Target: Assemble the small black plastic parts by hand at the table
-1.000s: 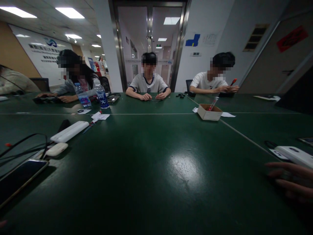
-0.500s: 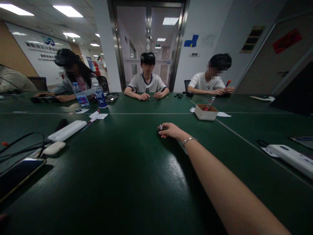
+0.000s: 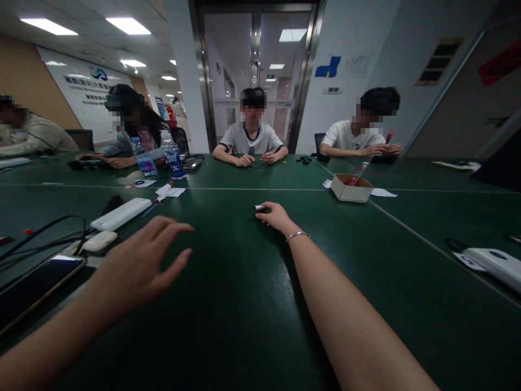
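My right hand (image 3: 275,216), with a bracelet (image 3: 298,235) at the wrist, reaches out over the green table (image 3: 228,304). Its thumb and fingers are closed on a small shiny metal cylinder (image 3: 259,207), which points to the left; its exact kind is too small to tell. To the left, my left hand (image 3: 142,263) hovers above the table with nothing in it, thumb and fingers apart. A phone (image 3: 36,288) lies beside the left forearm, partly covered by it, and a white earbud-like case (image 3: 100,241) sits behind the left hand.
A white power bank (image 3: 121,213) and black cables lie at left. Two bottles (image 3: 174,160) stand farther back. An open box (image 3: 351,189) with a red-tipped item is at right, another white device (image 3: 496,263) nearer. Several people sit around the table, one person (image 3: 251,141) directly opposite.
My left hand has come into view from the lower left. My right hand has shifted a little left with the metal cylinder, which now lies more level. The view has turned slightly left.
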Tool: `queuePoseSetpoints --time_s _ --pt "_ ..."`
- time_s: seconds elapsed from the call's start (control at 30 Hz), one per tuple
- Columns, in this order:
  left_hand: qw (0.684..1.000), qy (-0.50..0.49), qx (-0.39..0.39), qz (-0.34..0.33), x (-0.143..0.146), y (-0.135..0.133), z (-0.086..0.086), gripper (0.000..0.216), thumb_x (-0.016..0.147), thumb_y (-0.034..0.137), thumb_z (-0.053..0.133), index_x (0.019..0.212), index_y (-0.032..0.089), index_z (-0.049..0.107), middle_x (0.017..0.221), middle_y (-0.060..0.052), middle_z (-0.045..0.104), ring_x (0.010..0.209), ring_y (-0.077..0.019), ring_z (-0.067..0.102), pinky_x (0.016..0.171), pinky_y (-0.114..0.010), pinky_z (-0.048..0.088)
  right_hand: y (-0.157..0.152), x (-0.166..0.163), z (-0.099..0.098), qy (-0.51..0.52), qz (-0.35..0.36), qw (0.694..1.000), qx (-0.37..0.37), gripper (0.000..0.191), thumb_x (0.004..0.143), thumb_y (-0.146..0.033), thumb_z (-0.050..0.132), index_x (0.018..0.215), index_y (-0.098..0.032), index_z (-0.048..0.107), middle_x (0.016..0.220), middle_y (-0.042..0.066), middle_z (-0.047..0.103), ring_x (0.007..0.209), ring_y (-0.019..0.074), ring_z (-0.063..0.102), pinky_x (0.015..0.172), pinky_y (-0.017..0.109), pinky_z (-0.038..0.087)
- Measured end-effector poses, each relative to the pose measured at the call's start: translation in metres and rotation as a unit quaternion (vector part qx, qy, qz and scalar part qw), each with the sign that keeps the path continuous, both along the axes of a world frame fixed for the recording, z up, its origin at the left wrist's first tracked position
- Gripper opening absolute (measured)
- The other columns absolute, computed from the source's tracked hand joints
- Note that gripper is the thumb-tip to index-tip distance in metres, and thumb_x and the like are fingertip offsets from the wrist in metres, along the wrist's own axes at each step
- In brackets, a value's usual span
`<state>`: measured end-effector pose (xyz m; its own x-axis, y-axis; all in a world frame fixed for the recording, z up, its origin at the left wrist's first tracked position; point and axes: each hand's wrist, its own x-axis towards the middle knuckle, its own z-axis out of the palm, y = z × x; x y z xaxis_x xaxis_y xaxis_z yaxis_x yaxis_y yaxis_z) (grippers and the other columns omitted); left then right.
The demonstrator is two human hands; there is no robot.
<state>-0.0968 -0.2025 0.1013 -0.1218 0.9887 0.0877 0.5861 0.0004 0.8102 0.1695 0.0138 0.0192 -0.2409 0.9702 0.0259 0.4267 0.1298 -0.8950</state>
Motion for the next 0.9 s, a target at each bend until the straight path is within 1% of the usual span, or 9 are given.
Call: queuePoseSetpoints --time_s 0.1,0.13,0.2,0.3,0.37,0.47,0.63,0.7,0.9 --pt "0.986 0.067 0.075 -0.131 0.048 0.081 0.0 0.036 0.065 0.03 0.076 0.099 0.025 0.067 0.112 -0.005 0.06 0.11 -0.0283 0.055 0.097 -0.036 0.046 0.0 -0.001 -0.001 0.003 0.003 1.0 0.013 0.02 0.083 -0.003 0.07 0.099 -0.013 0.064 0.075 0.0 0.062 0.049 0.0065 0.054 0.039 0.011 0.04" --pt "0.981 0.085 0.086 -0.149 0.063 0.111 -0.004 0.034 0.066 0.028 0.075 0.099 0.023 0.066 0.111 -0.006 0.061 0.106 -0.0267 0.057 0.098 -0.035 0.045 0.0 0.0 -0.002 0.004 0.001 1.0 0.017 0.019 0.082 -0.003 0.07 0.098 -0.013 0.064 0.073 0.0 0.062 0.049 0.0066 0.054 0.038 0.011 0.04" --pt "0.98 0.1 0.106 -0.134 0.089 0.165 -0.021 0.027 0.074 0.029 0.068 0.099 0.02 0.065 0.106 -0.007 0.062 0.097 -0.0231 0.06 0.094 -0.034 0.045 -0.001 0.0 -0.003 0.003 -0.006 1.0 0.023 0.018 0.081 -0.004 0.071 0.096 -0.013 0.064 0.068 -0.001 0.061 0.047 0.007 0.053 0.038 0.012 0.039" --pt "0.995 -0.009 0.092 -0.033 0.114 0.213 -0.058 0.028 0.092 0.035 0.044 0.103 0.017 0.063 0.1 -0.009 0.066 0.091 -0.0204 0.061 0.087 -0.033 0.047 0.001 0.001 -0.006 -0.008 -0.007 0.999 0.035 0.018 0.081 -0.006 0.071 0.094 -0.014 0.063 0.062 -0.004 0.059 0.047 0.0081 0.054 0.039 0.012 0.038" --pt "0.996 -0.052 0.074 -0.014 0.121 0.223 -0.081 0.036 0.096 0.037 0.034 0.103 0.018 0.064 0.1 -0.008 0.067 0.091 -0.0204 0.062 0.085 -0.033 0.047 0.003 0.001 -0.008 -0.023 -0.006 0.999 0.041 0.017 0.081 -0.008 0.071 0.095 -0.015 0.063 0.059 -0.005 0.057 0.046 0.0089 0.054 0.039 0.013 0.037" --pt "0.991 -0.08 0.082 -0.069 0.122 0.223 -0.1 0.034 0.094 0.042 0.04 0.1 0.021 0.066 0.102 -0.005 0.068 0.095 -0.0203 0.061 0.084 -0.031 0.047 0.006 0.0 -0.01 -0.048 -0.009 0.997 0.065 0.015 0.081 -0.011 0.071 0.094 -0.015 0.064 0.061 -0.004 0.058 0.048 0.0096 0.055 0.042 0.014 0.039" --pt "0.983 -0.11 0.11 -0.101 0.119 0.226 -0.104 0.027 0.086 0.039 0.058 0.102 0.018 0.065 0.104 -0.007 0.067 0.096 -0.0192 0.061 0.085 -0.03 0.048 0.008 0.0 -0.01 -0.062 -0.011 0.993 0.104 0.015 0.08 -0.009 0.072 0.091 -0.014 0.064 0.071 -0.002 0.062 0.051 0.0092 0.056 0.047 0.017 0.041" --pt "0.983 -0.093 0.122 -0.105 0.119 0.228 -0.105 0.024 0.083 0.036 0.063 0.099 0.018 0.065 0.103 -0.007 0.066 0.096 -0.0191 0.061 0.085 -0.03 0.048 0.008 0.0 -0.008 -0.064 -0.008 0.994 0.089 0.016 0.08 -0.009 0.072 0.093 -0.014 0.064 0.069 -0.002 0.062 0.05 0.0098 0.056 0.046 0.017 0.041" --pt "0.981 -0.107 0.119 -0.109 0.118 0.229 -0.108 0.012 0.086 0.027 0.058 0.094 0.019 0.063 0.09 -0.003 0.067 0.084 -0.0157 0.061 0.081 -0.029 0.048 0.006 0.004 -0.004 -0.035 0.009 0.999 0.022 0.017 0.08 -0.002 0.071 0.09 -0.012 0.061 0.056 -0.004 0.056 0.043 0.0088 0.052 0.036 0.014 0.038"
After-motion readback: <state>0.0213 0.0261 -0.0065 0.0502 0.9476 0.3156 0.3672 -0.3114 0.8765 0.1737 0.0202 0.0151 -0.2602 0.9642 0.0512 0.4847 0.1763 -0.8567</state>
